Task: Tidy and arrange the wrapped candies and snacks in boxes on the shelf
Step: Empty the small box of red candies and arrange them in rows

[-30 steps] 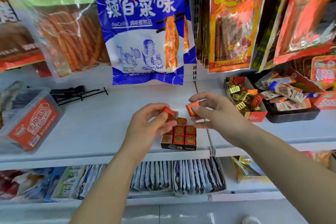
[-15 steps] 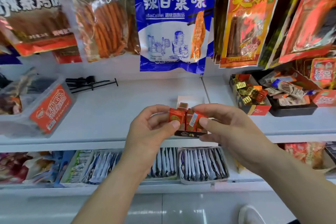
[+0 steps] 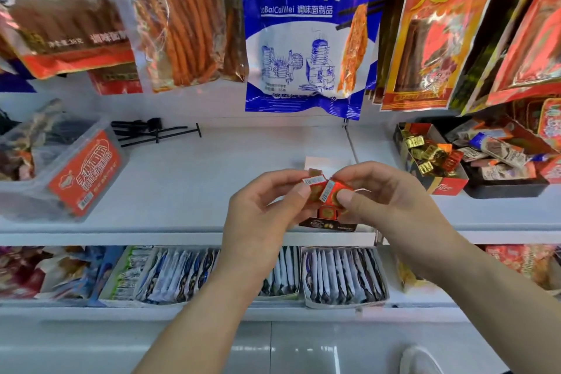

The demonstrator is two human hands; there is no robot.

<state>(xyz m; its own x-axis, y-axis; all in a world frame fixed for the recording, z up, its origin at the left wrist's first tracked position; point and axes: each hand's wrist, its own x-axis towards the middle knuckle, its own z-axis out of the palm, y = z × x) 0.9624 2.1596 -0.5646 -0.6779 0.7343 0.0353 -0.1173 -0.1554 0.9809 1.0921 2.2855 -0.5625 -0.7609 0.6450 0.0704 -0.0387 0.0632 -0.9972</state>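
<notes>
A small dark candy box (image 3: 329, 223) sits at the front edge of the white shelf (image 3: 188, 191); red square candies show inside it. My left hand (image 3: 261, 215) pinches one red wrapped candy (image 3: 314, 184) between thumb and fingers just above the box. My right hand (image 3: 385, 200) pinches a second red candy (image 3: 334, 193) beside the first, the two nearly touching. Both hands hide most of the box.
A red box of gold and red candies (image 3: 431, 161) and a black tray of snack bars (image 3: 504, 170) stand at the right. A clear tub with a red label (image 3: 66, 170) is at the left, black hooks (image 3: 151, 130) behind. Snack bags hang above. Sachet boxes (image 3: 343, 276) fill the lower shelf.
Both hands have brought their red candies closer together above the box and turned them. The view has shifted left and slightly down.
</notes>
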